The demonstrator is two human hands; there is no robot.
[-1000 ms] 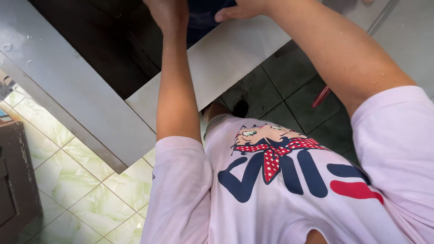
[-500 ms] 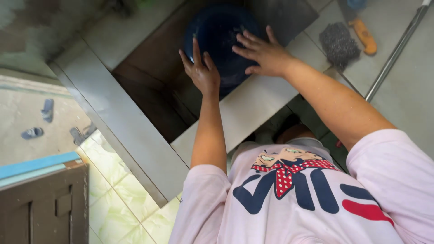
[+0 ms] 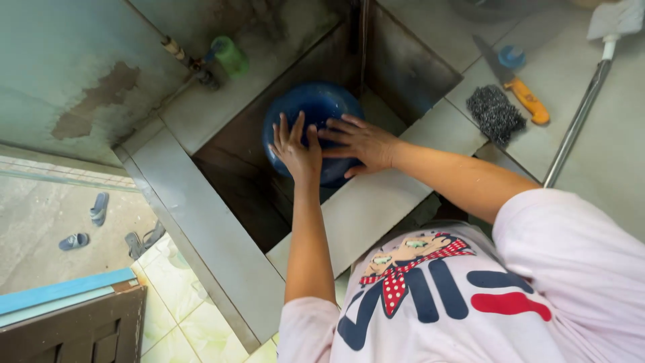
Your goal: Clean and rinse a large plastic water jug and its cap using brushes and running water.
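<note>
left hand (image 3: 297,153), right hand (image 3: 361,143) — fingers spread, on blue bowl (image 3: 316,107)

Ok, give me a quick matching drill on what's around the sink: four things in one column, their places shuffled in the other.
Things:
1. blue bowl
2. knife
3. steel scrubber
4. green cup

Places:
A. beside the tap pipe
B. under both hands, in the sink
C. on the counter, next to the knife
D. on the counter, orange handle

Pairs: 1-B, 2-D, 3-C, 4-A

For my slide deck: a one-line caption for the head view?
Left hand and right hand rest flat on an upturned blue bowl in a tiled sink.
</note>
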